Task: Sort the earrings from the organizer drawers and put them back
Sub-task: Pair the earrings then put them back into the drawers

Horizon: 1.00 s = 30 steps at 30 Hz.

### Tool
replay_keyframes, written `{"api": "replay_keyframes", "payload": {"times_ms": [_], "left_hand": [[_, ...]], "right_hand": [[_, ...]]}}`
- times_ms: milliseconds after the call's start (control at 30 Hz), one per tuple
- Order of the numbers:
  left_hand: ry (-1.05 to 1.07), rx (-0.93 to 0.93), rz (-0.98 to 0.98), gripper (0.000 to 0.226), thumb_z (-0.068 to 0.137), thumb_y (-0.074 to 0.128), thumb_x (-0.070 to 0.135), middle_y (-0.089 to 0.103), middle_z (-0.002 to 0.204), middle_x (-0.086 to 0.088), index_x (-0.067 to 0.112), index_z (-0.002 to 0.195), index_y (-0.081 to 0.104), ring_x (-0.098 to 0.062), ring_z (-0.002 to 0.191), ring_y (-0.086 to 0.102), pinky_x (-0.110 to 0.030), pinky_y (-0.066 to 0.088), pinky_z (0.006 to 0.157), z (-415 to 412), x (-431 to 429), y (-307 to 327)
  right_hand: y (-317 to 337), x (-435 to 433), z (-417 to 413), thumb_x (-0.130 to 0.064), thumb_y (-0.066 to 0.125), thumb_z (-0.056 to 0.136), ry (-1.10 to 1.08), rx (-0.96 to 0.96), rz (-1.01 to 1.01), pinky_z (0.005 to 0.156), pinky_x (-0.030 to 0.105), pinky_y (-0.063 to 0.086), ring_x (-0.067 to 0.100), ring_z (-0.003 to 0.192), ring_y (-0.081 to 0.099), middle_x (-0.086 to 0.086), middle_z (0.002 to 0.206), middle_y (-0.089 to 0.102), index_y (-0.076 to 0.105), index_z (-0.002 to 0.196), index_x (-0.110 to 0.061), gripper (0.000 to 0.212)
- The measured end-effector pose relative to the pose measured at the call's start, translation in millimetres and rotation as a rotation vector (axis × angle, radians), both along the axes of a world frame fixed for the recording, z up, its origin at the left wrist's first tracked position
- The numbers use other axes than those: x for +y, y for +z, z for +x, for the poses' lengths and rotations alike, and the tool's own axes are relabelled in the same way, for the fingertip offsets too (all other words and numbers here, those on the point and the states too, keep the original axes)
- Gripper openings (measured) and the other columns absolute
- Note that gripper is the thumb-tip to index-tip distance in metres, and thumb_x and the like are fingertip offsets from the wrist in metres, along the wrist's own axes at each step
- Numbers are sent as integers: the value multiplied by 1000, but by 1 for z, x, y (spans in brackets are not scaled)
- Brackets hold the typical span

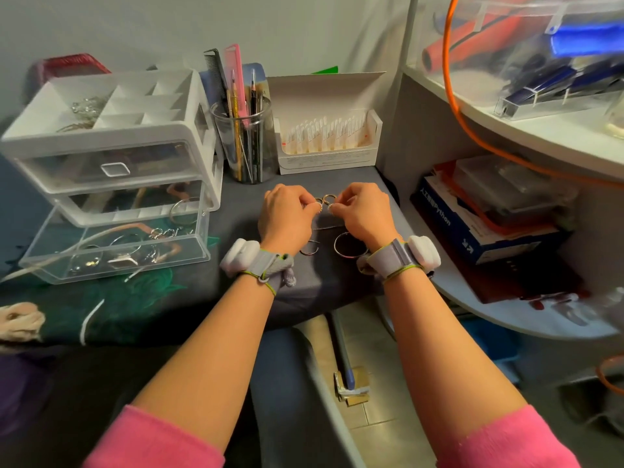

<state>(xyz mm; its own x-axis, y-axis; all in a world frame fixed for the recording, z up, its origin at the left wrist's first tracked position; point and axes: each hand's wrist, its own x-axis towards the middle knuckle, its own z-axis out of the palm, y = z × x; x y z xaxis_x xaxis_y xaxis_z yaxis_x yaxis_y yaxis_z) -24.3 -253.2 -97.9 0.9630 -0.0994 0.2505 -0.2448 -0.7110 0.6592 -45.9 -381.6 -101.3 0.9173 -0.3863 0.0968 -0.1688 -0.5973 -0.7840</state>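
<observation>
The left hand (287, 214) and the right hand (364, 211) each pinched one of two small hoops (324, 199) between thumb and forefinger; the hoops sat side by side at the fingertips, over the grey cloth (243, 211); a large hoop (347, 246) lay on the cloth between the wrists; the organizer (111, 130) stood left, its lower drawer (114, 244) pulled out and holding more earrings; bare cloth separated the drawer from the left wrist; a pencil cup (244, 143) and a white box (329, 140) stood close behind the hands; the table edge ran just beside the right wrist; a blue book (442, 214) read "Python"; the box print was illegible.
</observation>
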Motion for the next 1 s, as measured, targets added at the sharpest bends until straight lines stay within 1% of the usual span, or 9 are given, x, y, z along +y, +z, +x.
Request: {"api": "replay_keyframes", "payload": {"times_ms": [133, 233, 367, 500, 633, 700, 800, 900, 1000], "left_hand": [[34, 19, -98, 8, 83, 69, 22, 72, 83, -5, 17, 81, 75, -24, 85, 64, -34, 52, 75, -6, 11, 9], [51, 28, -129, 8, 83, 69, 23, 72, 82, -2, 20, 78, 74, -22, 84, 65, -32, 52, 75, -9, 21, 15], [70, 13, -163, 8, 84, 69, 23, 69, 78, 1, 18, 80, 74, -20, 81, 64, -33, 53, 75, -15, 35, 24], [90, -21, -172, 9, 85, 68, 22, 66, 76, 3, 17, 81, 74, -20, 80, 64, -27, 48, 71, -20, 50, 36], [108, -41, -202, 9, 86, 68, 22, 73, 85, -4, 17, 81, 74, -24, 84, 66, -34, 54, 77, -23, 68, 47], [123, -59, -214, 9, 86, 68, 21, 72, 84, -4, 16, 81, 74, -24, 83, 65, -34, 53, 76, -26, 77, 53], [145, -54, -228, 10, 86, 68, 21, 72, 81, -4, 17, 80, 74, -26, 83, 65, -36, 54, 76, -28, 93, 58], [182, -62, -238, 11, 84, 67, 22, 70, 74, -1, 18, 76, 73, -30, 83, 65, -40, 55, 75, -28, 112, 59], [199, -52, -235, 12, 86, 66, 20, 71, 77, -4, 15, 79, 73, -23, 75, 62, -30, 50, 67, -32, 127, 63]], "right_hand": [[7, 10, -3, -12, 69, 81, -2, -89, 132, 69, 27, 49, 20, 78, 64, 7, 77, 69, 67, 77, -12, 5], [13, 19, -6, -14, 69, 82, 18, -120, 164, 57, 15, 42, 9, 64, 56, 1, 69, 63, 67, 80, -8, 6], [20, 34, -8, -15, 70, 82, 42, -153, 221, 61, 18, 41, 12, 70, 56, 7, 78, 70, 71, 84, -3, 13], [30, 52, -10, -14, 70, 83, 72, -187, 244, 65, 24, 42, 13, 68, 53, 4, 73, 64, 69, 83, -3, 10], [40, 70, -10, -14, 68, 84, 88, -208, 239, 60, 22, 42, 12, 66, 53, 4, 73, 65, 69, 82, -6, 9], [44, 78, -10, -14, 67, 83, 99, -221, 232, 60, 23, 43, 13, 66, 54, 5, 74, 67, 69, 81, -7, 7], [49, 95, -7, -14, 67, 84, 117, -235, 223, 52, 20, 45, 15, 65, 54, 6, 76, 67, 68, 82, -6, 8], [51, 113, -3, -16, 69, 83, 139, -243, 213, 66, 34, 51, 16, 69, 57, 7, 79, 69, 69, 85, -7, 10], [53, 126, -1, -17, 68, 84, 163, -247, 189, 65, 26, 45, 12, 69, 56, 2, 79, 68, 72, 90, -9, 11]]}}
